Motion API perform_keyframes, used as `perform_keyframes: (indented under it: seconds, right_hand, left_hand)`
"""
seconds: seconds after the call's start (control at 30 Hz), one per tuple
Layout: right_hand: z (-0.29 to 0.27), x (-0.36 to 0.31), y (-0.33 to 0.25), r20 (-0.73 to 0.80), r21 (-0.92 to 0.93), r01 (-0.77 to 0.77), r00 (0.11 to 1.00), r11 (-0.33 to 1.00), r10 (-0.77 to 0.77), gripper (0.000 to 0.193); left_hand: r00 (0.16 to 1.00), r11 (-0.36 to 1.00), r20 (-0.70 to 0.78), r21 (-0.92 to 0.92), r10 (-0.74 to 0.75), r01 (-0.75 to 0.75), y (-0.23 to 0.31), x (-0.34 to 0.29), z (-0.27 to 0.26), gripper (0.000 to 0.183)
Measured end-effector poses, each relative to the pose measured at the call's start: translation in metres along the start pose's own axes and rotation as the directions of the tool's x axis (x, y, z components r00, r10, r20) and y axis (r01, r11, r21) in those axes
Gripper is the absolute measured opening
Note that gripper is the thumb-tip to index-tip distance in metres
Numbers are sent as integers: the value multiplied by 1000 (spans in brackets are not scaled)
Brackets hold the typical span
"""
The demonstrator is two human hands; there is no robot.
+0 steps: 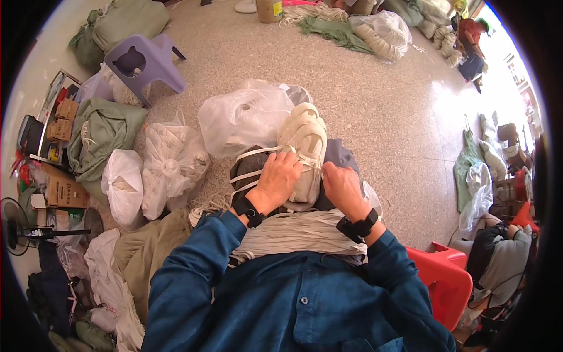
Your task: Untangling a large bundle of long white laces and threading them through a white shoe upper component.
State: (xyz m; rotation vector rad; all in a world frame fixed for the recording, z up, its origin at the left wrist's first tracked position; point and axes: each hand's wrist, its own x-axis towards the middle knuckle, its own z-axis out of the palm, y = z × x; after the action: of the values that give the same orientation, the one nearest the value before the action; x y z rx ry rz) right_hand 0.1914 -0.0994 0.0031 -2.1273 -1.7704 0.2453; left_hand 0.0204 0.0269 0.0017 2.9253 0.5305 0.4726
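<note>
Two white plastic bags [124, 186] sat on the floor [410, 117] at the left. Farther right, the left hand [277, 180] was curled around a pale lace [264, 149] against a cream shoe [308, 138]. The shoe lay just beyond the far edge of a lace bundle [299, 232]. At its right side, the right hand [345, 186] pinched lace; a red stool [450, 287] stood rightmost.

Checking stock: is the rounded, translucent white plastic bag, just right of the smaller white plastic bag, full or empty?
Not empty: the translucent white bag bulges, pale contents showing through. How full, cannot tell.
</note>
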Motion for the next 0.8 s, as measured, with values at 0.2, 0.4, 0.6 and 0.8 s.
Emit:
perform_keyframes:
  seconds: [0.2,0.4,0.6,0.8]
  right_hand:
    - [4,-2,-12,121,901,-203,966,384,228,10]
    - [-1,-3,-9,419,803,-498,862,327,285,14]
    - [-7,2,-7,429,621,-463,876,632,220,17]
    - [3,3,-14,17,441,-87,996,893,89,17]
  left_hand:
    - [996,999,-87,-39,12,-15,-5,1,-1,1]
    - [999,995,-44,-96,-2,-2,-6,-1,-2,7]
    - [999,994,-39,-106,-10,6,-10,-2,-5,5]
    - [1000,998,6,-63,27,-27,-16,-30,-26,3]
